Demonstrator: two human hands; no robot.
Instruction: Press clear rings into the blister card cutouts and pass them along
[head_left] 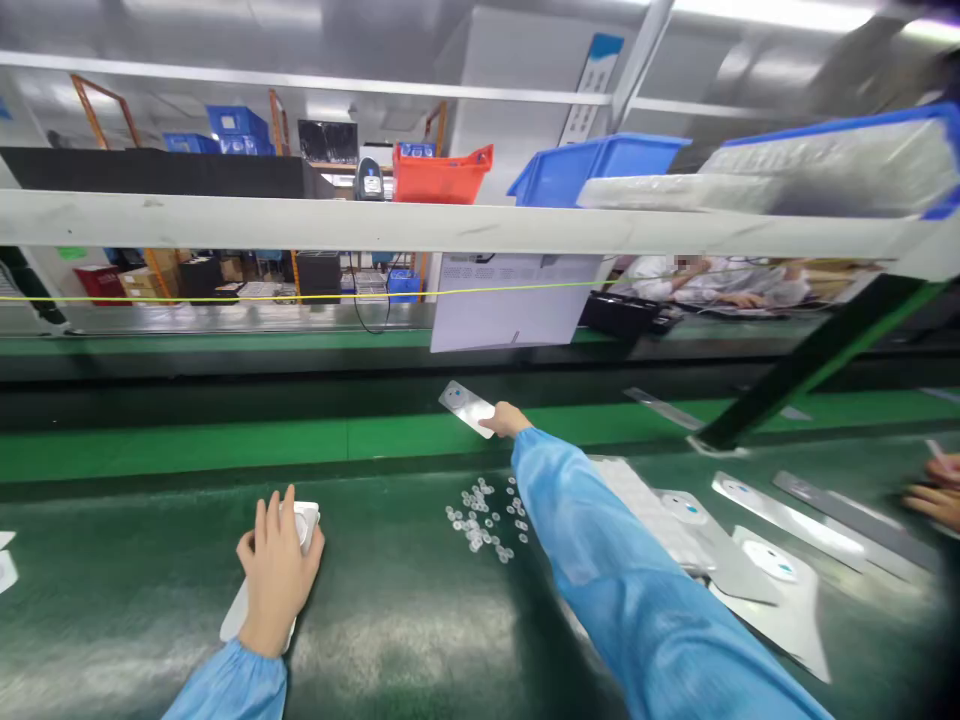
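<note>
**Q:** State the position of each hand.

**A:** The left hand was clamped over a white plastic panel lying on the near part of the green bench, with the fingers curled across its far end. The right hand extended far from a blue sleeve, fingers closed on the end of a slim white panel with a round grey mark, above the far green strip.

**Q:** What lay between and around them?

**A:** A loose scatter of small clear discs lay on the bench between the hands, just left of the right forearm. To the right lay a perforated white plate, white panels with round blue-marked faces and long grey metal strips. Another person's hand entered at the right edge.

**Q:** What stood beyond the bench?

**A:** A dark green diagonal strut and a pale overhead rail crossed the view. The rail carried a blue plastic bin and a red crate. A white sheet hung below it, and a yellow cable ran across the room.
</note>
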